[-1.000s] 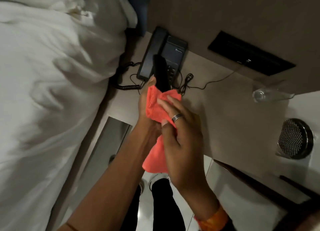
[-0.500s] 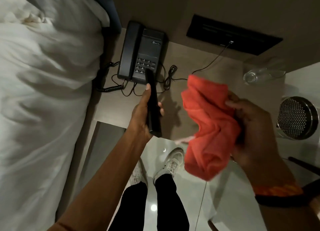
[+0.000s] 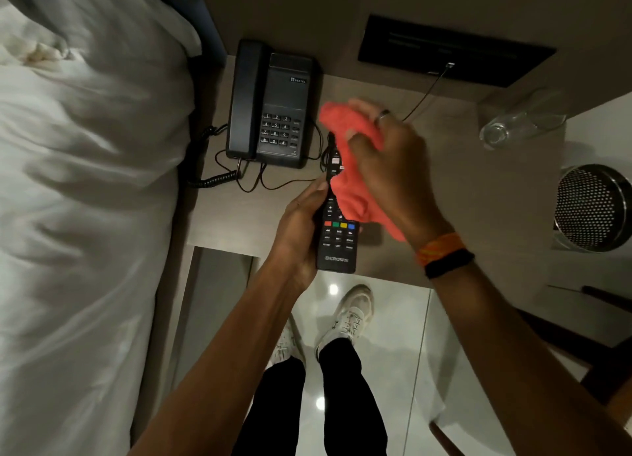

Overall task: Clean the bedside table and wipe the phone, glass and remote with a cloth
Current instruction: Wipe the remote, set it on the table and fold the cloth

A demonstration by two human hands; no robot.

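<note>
one remote (image 3: 337, 247), buttons up, is gripped in the left hand (image 3: 297, 231). the right hand (image 3: 391, 168) clutches the orange cloth (image 3: 343, 122) against its upper half, above the surface (image 3: 478, 195).

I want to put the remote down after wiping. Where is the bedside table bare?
Bare wood runs from the thin cable right to the glass, and forward to the table front edge. By the phone it is crowded: coiled cord and loose wires lie in front of it.
</note>
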